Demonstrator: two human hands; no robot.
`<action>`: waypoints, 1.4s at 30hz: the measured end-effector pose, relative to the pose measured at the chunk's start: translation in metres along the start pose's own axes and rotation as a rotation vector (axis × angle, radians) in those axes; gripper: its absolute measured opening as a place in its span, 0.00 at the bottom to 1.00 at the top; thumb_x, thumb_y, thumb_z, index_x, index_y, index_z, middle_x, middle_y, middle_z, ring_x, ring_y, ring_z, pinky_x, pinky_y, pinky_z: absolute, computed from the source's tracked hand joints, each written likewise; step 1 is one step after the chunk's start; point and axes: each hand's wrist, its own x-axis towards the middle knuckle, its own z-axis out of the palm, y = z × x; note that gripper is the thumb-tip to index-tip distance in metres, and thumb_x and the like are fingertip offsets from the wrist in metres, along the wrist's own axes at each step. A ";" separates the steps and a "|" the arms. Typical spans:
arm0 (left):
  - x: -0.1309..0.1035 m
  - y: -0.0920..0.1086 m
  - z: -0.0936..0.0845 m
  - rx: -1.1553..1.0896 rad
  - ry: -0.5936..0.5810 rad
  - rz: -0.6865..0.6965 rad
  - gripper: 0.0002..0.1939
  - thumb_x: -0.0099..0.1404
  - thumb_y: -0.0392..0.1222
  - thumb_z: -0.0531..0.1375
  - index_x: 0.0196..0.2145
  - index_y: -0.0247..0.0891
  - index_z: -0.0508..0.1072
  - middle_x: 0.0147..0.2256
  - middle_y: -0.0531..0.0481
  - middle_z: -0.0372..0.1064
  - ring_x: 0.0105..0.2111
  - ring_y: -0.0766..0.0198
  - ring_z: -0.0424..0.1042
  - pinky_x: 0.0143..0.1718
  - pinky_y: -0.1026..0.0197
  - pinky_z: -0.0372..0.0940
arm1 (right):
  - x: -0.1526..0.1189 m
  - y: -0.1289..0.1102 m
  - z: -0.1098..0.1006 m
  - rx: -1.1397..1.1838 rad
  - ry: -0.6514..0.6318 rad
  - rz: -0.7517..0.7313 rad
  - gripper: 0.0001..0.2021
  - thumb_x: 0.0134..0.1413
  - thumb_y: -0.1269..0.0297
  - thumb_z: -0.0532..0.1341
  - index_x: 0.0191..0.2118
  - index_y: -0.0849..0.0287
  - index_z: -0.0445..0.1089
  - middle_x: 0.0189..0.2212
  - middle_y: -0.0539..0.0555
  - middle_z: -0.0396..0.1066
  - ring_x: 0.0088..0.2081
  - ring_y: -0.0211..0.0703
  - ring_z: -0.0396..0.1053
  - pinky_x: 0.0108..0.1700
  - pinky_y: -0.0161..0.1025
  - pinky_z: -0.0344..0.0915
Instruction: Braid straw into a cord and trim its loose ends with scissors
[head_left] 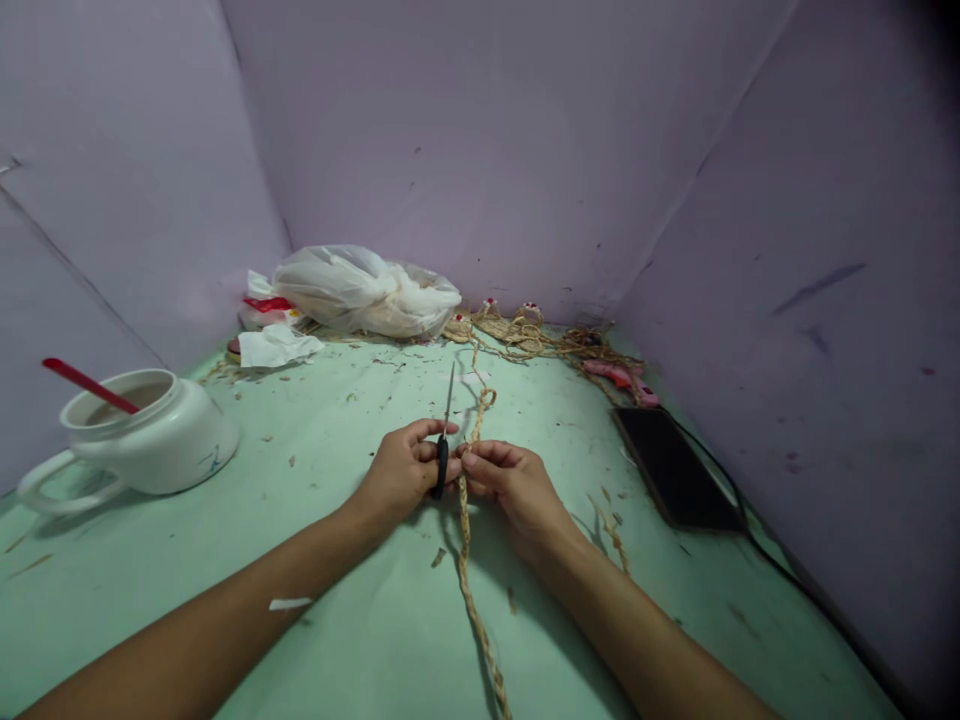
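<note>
My left hand [403,466] is closed around a small pair of black-handled scissors [442,466], whose thin blades point up and away from me. The left fingertips also reach to the braided straw cord [465,535]. From the other side my right hand [517,482] pinches that cord between thumb and fingers. Toward me the braid runs down past the near edge of the view. Beyond my hands it goes on to a small loop [489,396] and a thinner strand. The spot where the fingers of both hands meet is partly hidden.
At left stands a white mug [169,440] holding a red-handled utensil [90,385]. A tied plastic bag [367,290], crumpled tissue [277,346] and woven straw pieces [517,330] line the back wall. A pink tool [622,380], a dark phone [679,470] and a black cable [802,595] lie right.
</note>
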 end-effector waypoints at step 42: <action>0.004 -0.002 -0.034 1.636 -0.070 0.659 0.28 0.53 0.31 0.49 0.54 0.37 0.58 0.33 0.44 0.70 0.30 0.57 0.70 0.26 0.61 0.59 | 0.000 -0.020 -0.007 -0.299 -0.004 -0.243 0.05 0.34 0.69 0.64 0.25 0.62 0.74 0.18 0.48 0.66 0.20 0.31 0.59 0.27 0.34 0.64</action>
